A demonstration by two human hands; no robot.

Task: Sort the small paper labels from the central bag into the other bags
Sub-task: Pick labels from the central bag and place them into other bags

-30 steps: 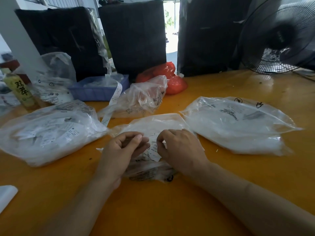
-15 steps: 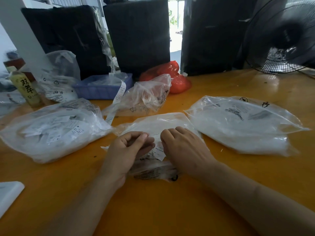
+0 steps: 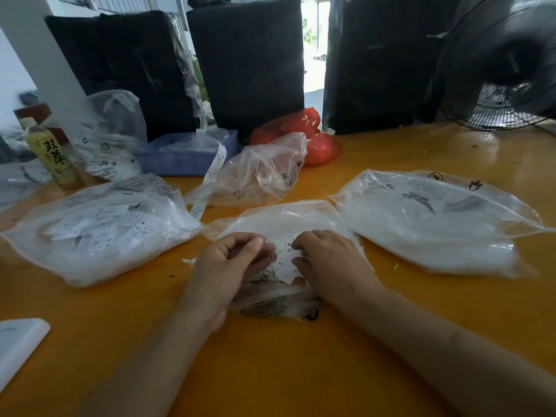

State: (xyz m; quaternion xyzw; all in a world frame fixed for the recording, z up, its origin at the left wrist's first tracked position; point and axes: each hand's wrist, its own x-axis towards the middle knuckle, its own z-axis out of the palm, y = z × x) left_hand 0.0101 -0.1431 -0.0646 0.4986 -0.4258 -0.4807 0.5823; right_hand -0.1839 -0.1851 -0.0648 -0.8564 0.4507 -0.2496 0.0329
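Both hands rest on the central bag (image 3: 282, 218); left hand (image 3: 231, 263) and right hand (image 3: 331, 260) seemingly pinch paper labels (image 3: 285, 257) with curled fingers.

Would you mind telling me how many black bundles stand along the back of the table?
3: one at back left, one at centre, one at right beside the fan. More may be hidden behind them.

Orange table (image 3: 301, 371); black fan (image 3: 499, 64) right; white pillar (image 3: 39, 55) left; daylight behind.
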